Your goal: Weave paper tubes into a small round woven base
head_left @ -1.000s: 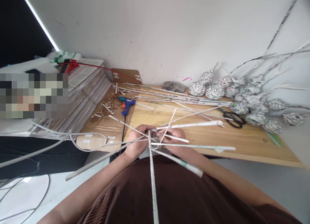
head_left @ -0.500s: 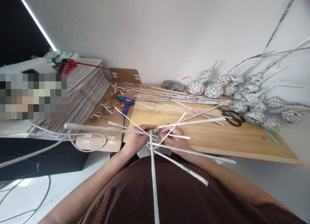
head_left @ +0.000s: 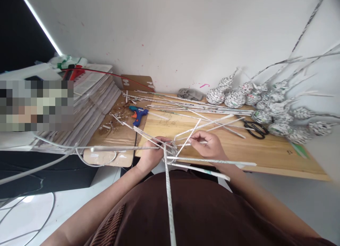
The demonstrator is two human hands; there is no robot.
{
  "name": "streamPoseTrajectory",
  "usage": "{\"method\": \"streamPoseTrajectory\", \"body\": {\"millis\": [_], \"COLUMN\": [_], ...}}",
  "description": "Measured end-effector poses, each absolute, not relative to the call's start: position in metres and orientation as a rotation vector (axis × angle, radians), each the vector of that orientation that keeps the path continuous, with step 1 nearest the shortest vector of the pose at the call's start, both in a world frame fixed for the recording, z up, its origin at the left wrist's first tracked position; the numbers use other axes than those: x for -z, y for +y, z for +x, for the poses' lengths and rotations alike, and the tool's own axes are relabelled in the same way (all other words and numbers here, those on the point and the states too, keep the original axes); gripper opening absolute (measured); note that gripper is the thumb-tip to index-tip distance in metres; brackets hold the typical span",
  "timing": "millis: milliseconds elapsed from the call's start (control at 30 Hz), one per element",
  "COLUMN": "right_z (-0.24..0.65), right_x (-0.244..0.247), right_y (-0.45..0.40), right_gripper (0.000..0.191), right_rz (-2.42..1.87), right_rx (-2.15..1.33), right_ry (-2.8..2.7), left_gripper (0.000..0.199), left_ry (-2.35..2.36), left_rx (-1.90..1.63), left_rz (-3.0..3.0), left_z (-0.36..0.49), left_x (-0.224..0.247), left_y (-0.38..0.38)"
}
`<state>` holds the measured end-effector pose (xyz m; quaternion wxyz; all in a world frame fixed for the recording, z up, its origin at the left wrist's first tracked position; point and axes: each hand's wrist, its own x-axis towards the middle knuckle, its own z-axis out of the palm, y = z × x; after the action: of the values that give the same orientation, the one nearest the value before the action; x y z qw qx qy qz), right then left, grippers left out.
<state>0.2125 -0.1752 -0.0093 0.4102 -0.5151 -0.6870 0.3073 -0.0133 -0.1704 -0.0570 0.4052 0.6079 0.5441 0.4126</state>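
Observation:
Close to my body, at the table's front edge, is a small woven paper piece [head_left: 171, 154] with several long paper sticks spreading out from it. My left hand [head_left: 152, 154] is closed on the left side of this piece, its fingertips partly hidden by sticks. To the right, my right hand [head_left: 208, 145] pinches one of the paper sticks [head_left: 189, 137] between thumb and fingers, a little away from the weave. One long stick [head_left: 169, 196] points down over my brown shirt.
A blue glue gun [head_left: 138, 115] and paper scraps lie on cardboard at the left. Loose paper sticks [head_left: 202, 107] cross the wooden table [head_left: 276, 154]. Black scissors [head_left: 255, 129] and several woven gourd shapes [head_left: 235, 98] are at the right. Stacked paper [head_left: 98, 97] stands far left.
My right hand has moved right, away from the woven piece. The sticks around the weave have shifted, with the long left one lower. My left hand stays on the piece.

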Motion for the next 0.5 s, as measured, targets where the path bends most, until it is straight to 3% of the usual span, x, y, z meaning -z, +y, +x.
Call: {"method": "streamPoseTrajectory", "body": {"millis": [100,167,500], "right_z": [0.215,0.209,0.186], "right_x": [-0.001,-0.006,-0.011], "right_y": [-0.169,-0.165,-0.161], "right_gripper": [0.014,0.019,0.025], "right_rz": [-1.285,-1.281,-1.237], "right_rx": [-0.387,-0.333,-0.861], "right_ry": [-2.048,-2.280,-2.462], "left_gripper": [0.022,0.022,0.018], "left_ry": [1.369,1.375,1.449], "left_rx": [-1.026,-1.031,-1.039], "left_rz": [1.560,1.587,1.590], "left_z": [-0.012,-0.011,-0.021], "left_x": [0.056,0.054,0.053], "left_y": [-0.171,-0.173,-0.177]}}
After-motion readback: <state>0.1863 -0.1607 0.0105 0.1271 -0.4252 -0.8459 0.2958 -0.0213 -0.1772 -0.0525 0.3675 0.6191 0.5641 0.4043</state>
